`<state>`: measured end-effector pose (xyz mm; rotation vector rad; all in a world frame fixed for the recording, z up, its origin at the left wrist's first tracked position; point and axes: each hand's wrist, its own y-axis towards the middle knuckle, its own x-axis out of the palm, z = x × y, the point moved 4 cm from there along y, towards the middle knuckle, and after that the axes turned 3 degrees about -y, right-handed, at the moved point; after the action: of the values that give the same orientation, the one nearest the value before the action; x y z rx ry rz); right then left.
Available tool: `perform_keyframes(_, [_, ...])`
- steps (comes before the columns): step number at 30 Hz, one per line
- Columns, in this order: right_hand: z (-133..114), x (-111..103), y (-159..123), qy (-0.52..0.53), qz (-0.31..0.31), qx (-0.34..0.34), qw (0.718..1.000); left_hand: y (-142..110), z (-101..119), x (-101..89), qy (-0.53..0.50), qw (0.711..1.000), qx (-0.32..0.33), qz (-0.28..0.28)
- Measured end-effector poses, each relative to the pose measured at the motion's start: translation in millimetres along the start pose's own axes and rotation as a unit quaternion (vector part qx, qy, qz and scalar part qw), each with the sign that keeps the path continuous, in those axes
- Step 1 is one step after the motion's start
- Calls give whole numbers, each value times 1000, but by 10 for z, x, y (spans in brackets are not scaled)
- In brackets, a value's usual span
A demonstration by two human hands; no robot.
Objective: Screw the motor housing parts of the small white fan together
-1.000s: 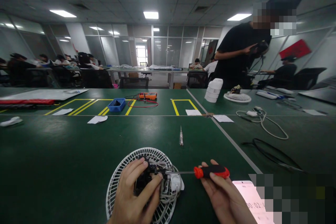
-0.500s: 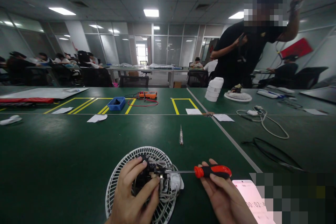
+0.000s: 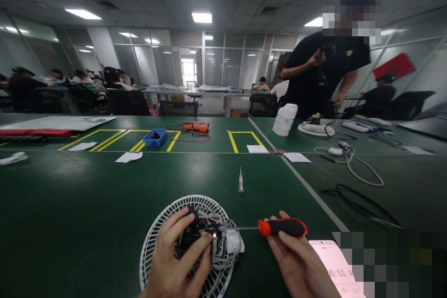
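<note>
A white fan grille [image 3: 148, 247] lies on the green table with a black fan motor [image 3: 190, 233] and a bundle of grey wires [image 3: 223, 260] on top. My left hand [image 3: 179, 251] is wrapped around the motor and steadies it. Held in my right hand [image 3: 296, 256] is a screwdriver [image 3: 284, 227] with a red and black handle, its shaft level and pointing left. The tip meets the motor assembly near my left fingertips; the exact contact point is too small to make out.
A small clear-handled screwdriver [image 3: 240, 181] lies beyond the grille. Farther back are a blue bin [image 3: 155, 138], an orange multimeter [image 3: 196, 126], a white cylindrical part [image 3: 285, 120] and another fan grille [image 3: 316, 129]. Cables [image 3: 363, 172] and a lit phone [image 3: 331, 260] are at right. A person [image 3: 324, 65] stands across the table.
The screwdriver handle has turned a little in my right hand, showing more black. My left hand stays in place. The person across has lowered a raised arm toward the table.
</note>
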<state>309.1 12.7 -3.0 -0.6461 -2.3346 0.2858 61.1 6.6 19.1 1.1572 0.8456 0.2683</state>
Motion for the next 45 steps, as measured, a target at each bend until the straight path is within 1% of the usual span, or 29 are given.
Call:
perform_keyframes(4, [3, 9, 16, 8, -14, -3, 1000, -5, -9, 8, 5, 1000, 2, -7])
perform_keyframes(8, [44, -39, 21, -29, 3, -14, 999, -13, -3, 4, 5, 1000, 4, -6])
perform_keyframes(12, [106, -85, 38, -44, 12, -2, 999, -4, 8, 8, 5, 1000, -1, 1])
perform_keyframes(16, [125, -87, 52, -20, 23, 7, 999, -1, -37, 20, 17, 999, -39, 10])
perform_keyframes(22, [129, -64, 48, -3, 39, 28, 999, -58, -154, 87, 35, 993, -110, -21])
perform_keyframes(26, [137, -76, 57, -9, 37, 29, 999, -93, -194, 120, 21, 990, -139, -23])
perform_keyframes(34, [131, -93, 48, -13, 33, 28, 999, -85, -205, 132, 25, 990, -132, -32])
perform_keyframes(40, [124, -79, 56, -8, 33, 24, 999, -89, -215, 125, 21, 989, -143, -38])
perform_keyframes(45, [137, -110, 78, -12, 18, 18, 1000, -107, -221, 122, 23, 988, -147, -38])
